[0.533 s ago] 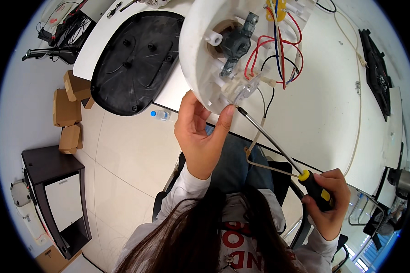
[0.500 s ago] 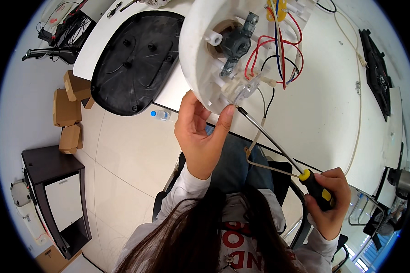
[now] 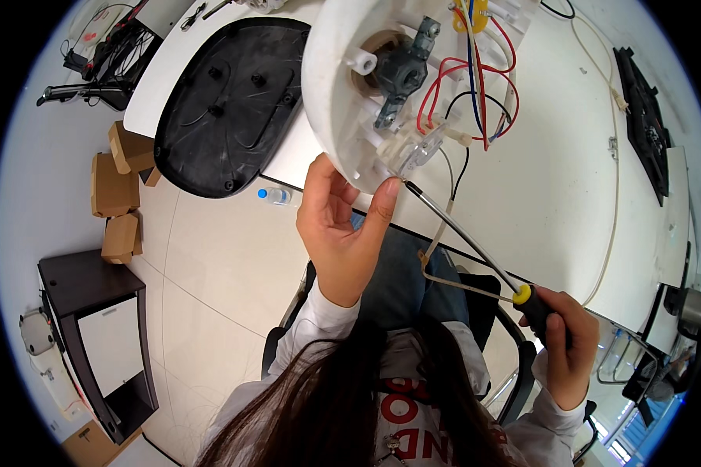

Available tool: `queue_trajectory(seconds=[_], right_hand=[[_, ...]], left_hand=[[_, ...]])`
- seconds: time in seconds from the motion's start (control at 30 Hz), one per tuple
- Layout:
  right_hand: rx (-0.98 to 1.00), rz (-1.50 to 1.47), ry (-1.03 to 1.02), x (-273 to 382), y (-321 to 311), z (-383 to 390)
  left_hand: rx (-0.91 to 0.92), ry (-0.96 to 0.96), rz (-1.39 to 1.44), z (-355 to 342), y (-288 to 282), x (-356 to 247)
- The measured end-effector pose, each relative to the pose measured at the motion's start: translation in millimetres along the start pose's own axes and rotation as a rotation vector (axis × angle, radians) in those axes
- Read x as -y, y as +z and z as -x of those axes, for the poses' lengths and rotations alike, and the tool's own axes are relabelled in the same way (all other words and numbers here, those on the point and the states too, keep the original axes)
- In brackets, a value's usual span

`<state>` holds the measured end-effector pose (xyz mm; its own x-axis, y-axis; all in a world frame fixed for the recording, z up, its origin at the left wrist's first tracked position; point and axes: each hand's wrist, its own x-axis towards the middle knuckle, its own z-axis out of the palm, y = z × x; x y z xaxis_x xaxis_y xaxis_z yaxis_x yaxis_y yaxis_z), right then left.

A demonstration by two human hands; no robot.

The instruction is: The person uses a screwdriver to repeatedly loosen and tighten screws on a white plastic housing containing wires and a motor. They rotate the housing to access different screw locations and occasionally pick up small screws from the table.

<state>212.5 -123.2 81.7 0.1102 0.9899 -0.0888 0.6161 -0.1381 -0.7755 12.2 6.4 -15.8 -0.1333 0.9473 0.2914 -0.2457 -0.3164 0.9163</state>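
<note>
My left hand (image 3: 343,233) grips the lower rim of a white plastic housing (image 3: 335,117), thumb against its edge. Inside the housing sit a dark grey bracket (image 3: 401,74), a translucent fitting (image 3: 413,148), a yellow component (image 3: 469,15) and looped red, blue and black wires (image 3: 483,93). My right hand (image 3: 565,342) is closed around the dark, yellow-collared handle of a screwdriver (image 3: 471,245), whose tip is at the housing's edge beside my left thumb.
A black plastic base plate (image 3: 226,117) lies on the white table (image 3: 553,218). A black flat object (image 3: 642,117) stands at the right. Cardboard boxes (image 3: 117,183), a bottle (image 3: 274,195) and a dark cabinet (image 3: 78,276) are left on the floor. A pale cable crosses the table.
The fingers of my right hand have shifted round the screwdriver handle, hiding more of it. The housing and my left hand have moved very slightly left.
</note>
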Motion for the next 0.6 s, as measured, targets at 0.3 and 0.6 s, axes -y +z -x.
queue_trajectory(seconds=[0.3, 0.6], right_hand=[[0.087, 0.073, -0.018, 14.7, -4.2, -1.4], [-0.045, 0.089, -0.039, 12.8, 5.3, -4.6]], left_hand=[[0.009, -0.023, -0.03, 0.7, -1.6, -1.6], [0.012, -0.018, -0.022, 1.1, -0.6, -2.7]])
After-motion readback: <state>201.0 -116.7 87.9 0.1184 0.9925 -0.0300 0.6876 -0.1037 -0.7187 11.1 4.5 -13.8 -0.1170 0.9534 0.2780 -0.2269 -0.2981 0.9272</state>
